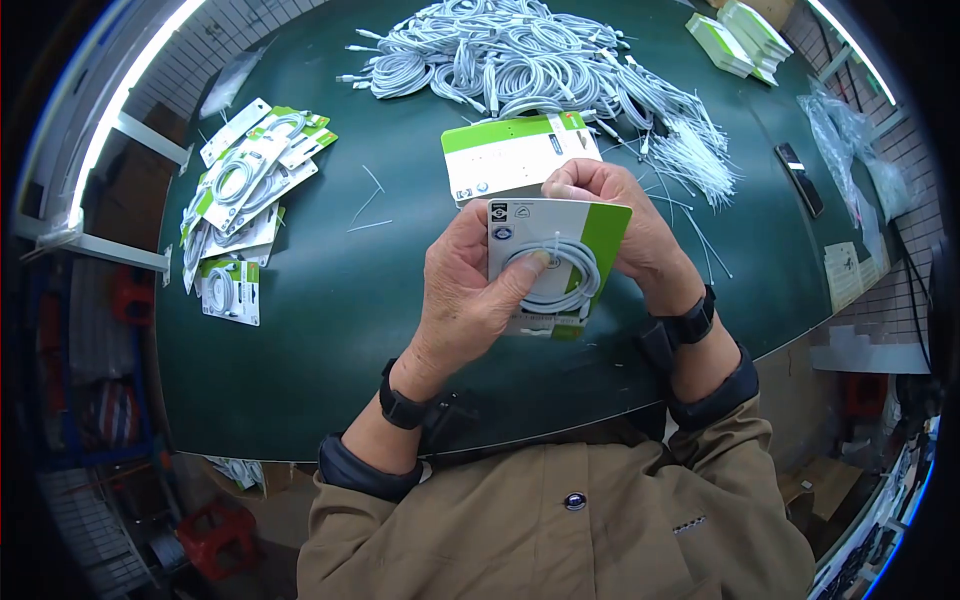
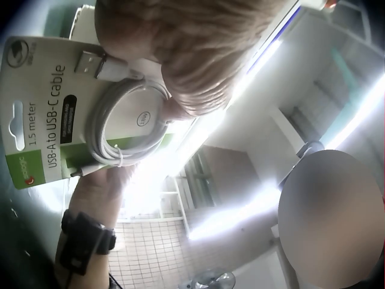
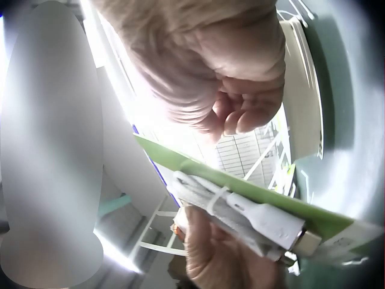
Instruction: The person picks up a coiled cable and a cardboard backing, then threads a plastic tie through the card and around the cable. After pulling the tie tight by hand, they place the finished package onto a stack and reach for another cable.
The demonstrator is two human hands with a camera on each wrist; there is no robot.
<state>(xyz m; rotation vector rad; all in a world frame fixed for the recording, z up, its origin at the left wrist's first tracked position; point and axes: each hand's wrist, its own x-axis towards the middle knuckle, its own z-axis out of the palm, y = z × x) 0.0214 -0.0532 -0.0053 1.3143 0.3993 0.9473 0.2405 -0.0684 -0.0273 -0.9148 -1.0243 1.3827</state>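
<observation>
My left hand [image 1: 465,290] grips a white and green card [image 1: 610,225] by its left side, thumb lying across the coiled white cable [image 1: 575,290] on its face. In the left wrist view the card [image 2: 36,90] shows a USB plug and a tied coil. Just behind the card's upper edge is my right hand [image 1: 630,225]. Its fingers are curled with the thumb near them, and in the right wrist view this hand [image 3: 210,66] shows nothing between the fingertips. A stack of flat cards [image 1: 500,160] lies beyond both hands.
Coiled white cables [image 1: 500,60] form a big pile at the back, with thin white ties [image 1: 695,160] to its right. Carded cables [image 1: 240,190] are heaped at left. Farther right are a phone [image 1: 799,180], clear plastic bags [image 1: 840,130] and card bundles [image 1: 740,40].
</observation>
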